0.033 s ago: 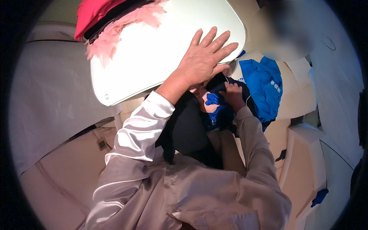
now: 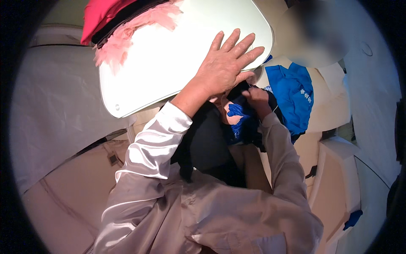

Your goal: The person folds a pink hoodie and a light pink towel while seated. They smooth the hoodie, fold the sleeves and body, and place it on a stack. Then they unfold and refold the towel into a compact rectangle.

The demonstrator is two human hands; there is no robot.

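Note:
My left hand (image 2: 224, 67) lies flat with fingers spread on the near right edge of a white rounded table top (image 2: 169, 55); it holds nothing. Just below that edge, my right hand (image 2: 256, 99) is closed on a bunched dark and blue cloth (image 2: 237, 120). A black garment (image 2: 207, 144) hangs down over my lap beneath both hands. A bright blue garment (image 2: 292, 95) lies to the right of my right hand on a beige seat (image 2: 330, 114). Both forearms are in shiny pale sleeves.
A red and black folded pile with a pink feathery piece (image 2: 122, 29) sits on the table's far left corner. A grey cloth (image 2: 55, 106) covers the area left of the table. Beige cushions (image 2: 338, 178) are on the right, with a small blue scrap (image 2: 353, 218) low down.

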